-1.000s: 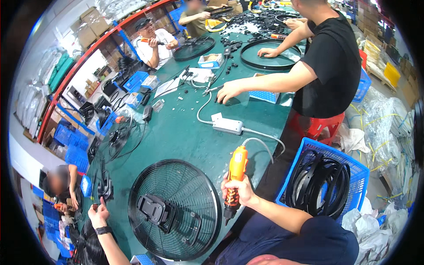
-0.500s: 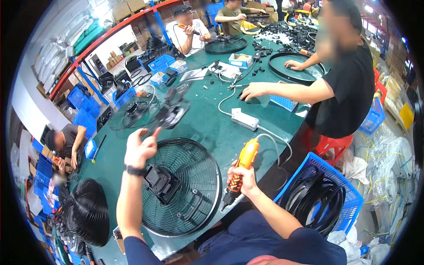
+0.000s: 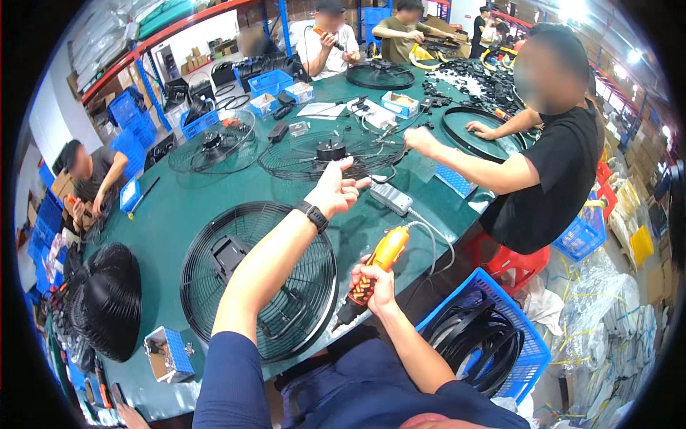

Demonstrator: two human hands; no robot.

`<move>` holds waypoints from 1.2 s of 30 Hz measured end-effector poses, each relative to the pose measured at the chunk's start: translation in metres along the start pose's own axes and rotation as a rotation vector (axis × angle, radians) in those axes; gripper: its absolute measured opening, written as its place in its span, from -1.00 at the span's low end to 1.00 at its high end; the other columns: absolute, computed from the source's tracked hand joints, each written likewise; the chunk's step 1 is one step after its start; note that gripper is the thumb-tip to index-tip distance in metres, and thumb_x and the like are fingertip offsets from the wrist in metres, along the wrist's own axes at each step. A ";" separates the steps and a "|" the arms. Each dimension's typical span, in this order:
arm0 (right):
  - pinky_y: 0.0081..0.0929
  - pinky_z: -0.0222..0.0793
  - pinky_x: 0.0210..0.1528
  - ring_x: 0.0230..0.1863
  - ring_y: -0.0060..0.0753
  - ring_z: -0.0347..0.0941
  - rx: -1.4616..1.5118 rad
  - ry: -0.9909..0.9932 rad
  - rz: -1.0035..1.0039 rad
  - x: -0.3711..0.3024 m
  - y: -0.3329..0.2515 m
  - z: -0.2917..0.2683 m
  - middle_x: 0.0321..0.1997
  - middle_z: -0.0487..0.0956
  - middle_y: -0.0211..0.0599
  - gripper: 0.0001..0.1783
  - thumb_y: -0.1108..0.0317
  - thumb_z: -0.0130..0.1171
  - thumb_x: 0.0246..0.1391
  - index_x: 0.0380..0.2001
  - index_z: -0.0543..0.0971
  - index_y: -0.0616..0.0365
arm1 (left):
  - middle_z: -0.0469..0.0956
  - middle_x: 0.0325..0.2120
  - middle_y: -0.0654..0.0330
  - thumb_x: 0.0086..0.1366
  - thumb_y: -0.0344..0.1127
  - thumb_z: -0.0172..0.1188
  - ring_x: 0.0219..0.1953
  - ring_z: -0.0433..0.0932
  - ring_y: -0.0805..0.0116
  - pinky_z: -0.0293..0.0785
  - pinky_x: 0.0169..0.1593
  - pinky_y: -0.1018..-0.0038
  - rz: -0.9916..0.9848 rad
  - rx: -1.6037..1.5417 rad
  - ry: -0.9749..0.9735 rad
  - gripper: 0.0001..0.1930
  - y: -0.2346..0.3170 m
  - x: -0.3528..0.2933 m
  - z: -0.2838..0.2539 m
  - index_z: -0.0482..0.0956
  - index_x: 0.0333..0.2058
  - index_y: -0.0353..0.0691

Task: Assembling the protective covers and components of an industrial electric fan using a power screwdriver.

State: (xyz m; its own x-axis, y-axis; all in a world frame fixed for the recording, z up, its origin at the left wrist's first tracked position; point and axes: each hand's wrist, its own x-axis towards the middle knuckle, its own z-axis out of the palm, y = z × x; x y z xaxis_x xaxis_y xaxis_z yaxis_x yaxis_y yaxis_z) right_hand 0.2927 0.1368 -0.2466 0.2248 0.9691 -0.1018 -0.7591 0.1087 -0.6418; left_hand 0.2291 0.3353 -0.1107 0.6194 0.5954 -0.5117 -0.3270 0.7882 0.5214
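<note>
My right hand [image 3: 373,286] is wrapped round a yellow-and-orange electric screwdriver [image 3: 386,252], its dark tip angled down toward the table edge. Stretched out over the table, my left hand [image 3: 334,187] has its fingers apart and holds nothing. Just beyond it lies a black wire fan guard [image 3: 289,159] with a motor [image 3: 330,149] in its middle. Under my left forearm rests a larger round fan grille [image 3: 207,286], bearing a black box-shaped mount [image 3: 229,256] and a curved handle [image 3: 287,318]; the forearm hides part of it.
A co-worker's hand [image 3: 423,141] is at the guard's right side. Near it sits a white power adapter [image 3: 391,199] with a cable. A small box of parts [image 3: 169,355] and stacked black guards [image 3: 107,304] stand left. A blue crate [image 3: 534,361] of black rings stands right.
My left hand has moved right and farther over the table. The blurred black part beside it is gone from there; a guard with a motor now lies mid-table. The screwdriver stays in my right hand.
</note>
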 end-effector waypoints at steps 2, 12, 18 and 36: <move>-0.31 0.45 -0.45 -0.55 -0.32 0.41 0.002 -0.019 0.024 0.000 0.001 0.000 -0.51 0.46 -0.15 -0.68 0.48 0.04 -0.16 -0.24 0.31 0.23 | 0.47 -0.23 0.02 0.25 -0.08 0.06 -0.73 -0.02 0.66 -0.05 -0.74 0.73 -0.024 0.003 0.012 -0.48 -0.002 -0.003 0.001 0.25 -0.10 -0.51; -0.32 0.50 -0.47 -0.56 -0.31 0.46 0.079 -0.019 -0.020 -0.002 0.003 -0.002 -0.49 0.50 -0.14 -0.68 0.50 0.05 -0.15 -0.23 0.33 0.25 | 0.50 -0.22 -0.03 0.25 -0.26 -0.02 -0.73 0.03 0.66 0.02 -0.73 0.73 0.016 0.261 0.034 -0.67 -0.019 -0.046 -0.005 0.24 -0.11 -0.38; -0.27 0.48 -0.44 -0.54 -0.31 0.44 0.156 0.026 0.088 -0.003 0.006 -0.005 -0.47 0.47 -0.19 -0.67 0.49 0.06 -0.13 -0.20 0.33 0.17 | 0.54 -0.39 0.15 0.23 -0.32 0.08 -0.72 0.08 0.72 -0.04 -0.70 0.73 0.153 0.628 -0.078 -0.67 -0.049 -0.160 -0.025 0.42 -0.04 -0.28; -0.37 0.35 -0.34 -0.46 -0.40 0.36 0.003 -0.018 0.079 -0.002 0.007 -0.002 -0.41 0.44 -0.23 -0.70 0.40 0.05 -0.03 -0.17 0.36 0.17 | 0.42 -0.55 0.39 0.19 -0.44 0.17 -0.55 0.31 0.71 0.24 -0.48 0.71 0.680 0.774 0.578 -0.68 -0.165 -0.293 -0.138 0.47 -0.06 -0.36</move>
State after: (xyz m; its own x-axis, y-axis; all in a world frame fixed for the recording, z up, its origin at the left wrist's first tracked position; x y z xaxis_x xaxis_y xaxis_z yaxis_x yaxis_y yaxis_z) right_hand 0.2878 0.1350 -0.2523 0.1531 0.9785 -0.1379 -0.7760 0.0326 -0.6299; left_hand 0.0031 0.0519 -0.1410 0.0050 0.9951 -0.0989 0.1775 0.0964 0.9794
